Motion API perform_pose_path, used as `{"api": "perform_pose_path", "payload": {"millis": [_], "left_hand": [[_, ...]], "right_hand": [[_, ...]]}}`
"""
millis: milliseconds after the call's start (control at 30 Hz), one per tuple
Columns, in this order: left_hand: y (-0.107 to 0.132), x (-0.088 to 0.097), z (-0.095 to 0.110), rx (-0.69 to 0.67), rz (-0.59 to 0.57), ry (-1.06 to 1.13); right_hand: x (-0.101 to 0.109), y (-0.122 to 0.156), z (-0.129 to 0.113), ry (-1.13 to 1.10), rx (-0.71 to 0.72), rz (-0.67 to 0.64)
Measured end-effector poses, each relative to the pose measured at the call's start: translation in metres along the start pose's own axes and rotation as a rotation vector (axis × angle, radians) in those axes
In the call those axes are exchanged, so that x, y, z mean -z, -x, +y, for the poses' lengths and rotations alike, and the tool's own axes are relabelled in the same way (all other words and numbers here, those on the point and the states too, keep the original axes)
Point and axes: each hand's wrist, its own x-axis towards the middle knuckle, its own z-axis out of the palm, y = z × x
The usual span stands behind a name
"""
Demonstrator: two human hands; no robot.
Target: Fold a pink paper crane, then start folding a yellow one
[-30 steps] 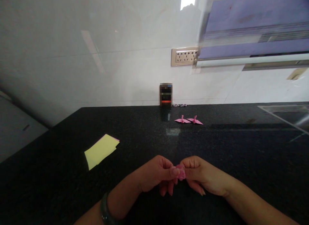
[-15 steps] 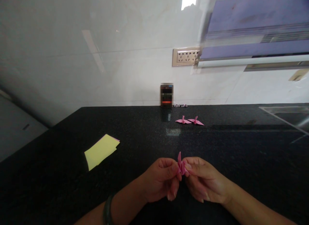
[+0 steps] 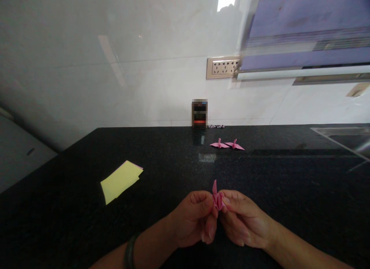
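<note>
Both my hands meet low in the middle of the view over a black stone counter (image 3: 289, 176). My left hand (image 3: 193, 219) and my right hand (image 3: 245, 221) each pinch a small pink folded paper piece (image 3: 216, 197) between thumb and fingertips. One pointed flap of the paper sticks up above my fingers. A dark band sits on my left wrist.
Two finished pink paper cranes (image 3: 227, 144) lie side by side farther back on the counter. A stack of yellow paper sheets (image 3: 120, 180) lies to the left. A small dark box (image 3: 199, 113) stands against the white wall, under a socket strip (image 3: 222, 67). A sink edge (image 3: 341, 136) shows at the right.
The pink paper was hidden between my fingertips a second ago; now a pointed flap stands up above them. Both hands have turned slightly and dropped a little lower.
</note>
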Motion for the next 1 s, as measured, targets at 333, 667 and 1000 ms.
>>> {"api": "perform_pose_path", "payload": {"millis": [333, 667, 1000], "left_hand": [[-0.004, 0.000, 0.009, 0.026, 0.113, -0.005], [-0.004, -0.005, 0.010, 0.030, 0.124, 0.012], [-0.005, -0.003, 0.010, 0.035, 0.130, 0.028]], "right_hand": [[-0.002, 0.000, -0.006, 0.091, 0.019, 0.156], [0.002, 0.000, -0.004, 0.028, 0.002, 0.122], [0.002, -0.002, -0.006, 0.058, 0.001, 0.146]]}}
